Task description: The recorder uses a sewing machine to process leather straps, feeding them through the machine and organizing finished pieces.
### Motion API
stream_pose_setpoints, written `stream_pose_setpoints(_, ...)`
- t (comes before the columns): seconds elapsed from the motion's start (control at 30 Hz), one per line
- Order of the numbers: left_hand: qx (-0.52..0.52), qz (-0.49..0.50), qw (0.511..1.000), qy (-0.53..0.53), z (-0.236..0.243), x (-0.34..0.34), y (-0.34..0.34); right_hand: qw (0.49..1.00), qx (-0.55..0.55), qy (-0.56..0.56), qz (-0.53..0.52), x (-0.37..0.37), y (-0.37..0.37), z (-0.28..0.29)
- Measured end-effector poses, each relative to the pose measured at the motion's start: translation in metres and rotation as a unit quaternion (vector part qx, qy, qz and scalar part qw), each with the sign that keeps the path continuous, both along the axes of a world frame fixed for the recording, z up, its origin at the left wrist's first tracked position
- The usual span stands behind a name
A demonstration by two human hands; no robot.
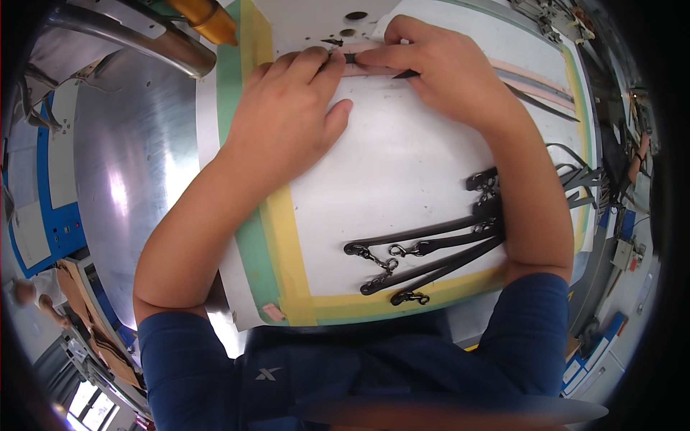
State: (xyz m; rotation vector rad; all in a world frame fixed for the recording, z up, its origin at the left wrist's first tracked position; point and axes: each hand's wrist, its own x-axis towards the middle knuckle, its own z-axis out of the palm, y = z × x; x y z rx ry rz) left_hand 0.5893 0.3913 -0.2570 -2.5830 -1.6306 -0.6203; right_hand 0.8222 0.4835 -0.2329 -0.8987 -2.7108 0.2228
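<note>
At the far side of the white work surface (388, 158), both hands meet over a short black strap piece (351, 59). It lies along a pale pink strip (370, 70). My left hand (291, 108) presses its fingertips down at the strap's left end, the thumb held apart. From the other side my right hand (442, 72) pins the strap with an outstretched finger, its other fingers curled. A dark pointed tip (407, 74) juts out below the right hand; what it belongs to is hidden under the palm. The fingers cover most of the strap.
Several black straps with metal snap hooks (402, 249) lie near my right forearm. Pink and dark strips (539, 87) extend to the far right. Yellow tape (291, 244) borders the surface. A metal cylinder arm (169, 47) and a brass-coloured part (208, 20) stand at the far left.
</note>
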Motion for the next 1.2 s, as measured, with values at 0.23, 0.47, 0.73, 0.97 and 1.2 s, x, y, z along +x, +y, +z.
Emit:
stream_pose_setpoints(0.23,-0.013,0.017,1.000,0.022,0.004,0.004,0.001,0.999,0.035,-0.006,0.003,-0.005,-0.003,0.001)
stream_pose_setpoints(0.47,-0.018,0.021,0.999,0.028,0.001,0.009,-0.002,0.987,-0.016,0.026,-0.160,-0.010,0.002,0.016)
stream_pose_setpoints(0.73,-0.029,0.012,0.999,0.032,0.002,0.006,0.000,0.976,-0.093,-0.123,-0.152,-0.046,0.018,0.044)
stream_pose_setpoints(0.97,-0.050,-0.005,0.996,0.069,0.011,0.003,0.001,0.940,-0.049,-0.233,-0.244,0.001,0.027,0.055)
stream_pose_setpoints(1.2,0.004,0.020,0.998,0.064,-0.002,0.001,-0.005,0.895,-0.033,-0.295,-0.333,0.085,0.038,0.059)
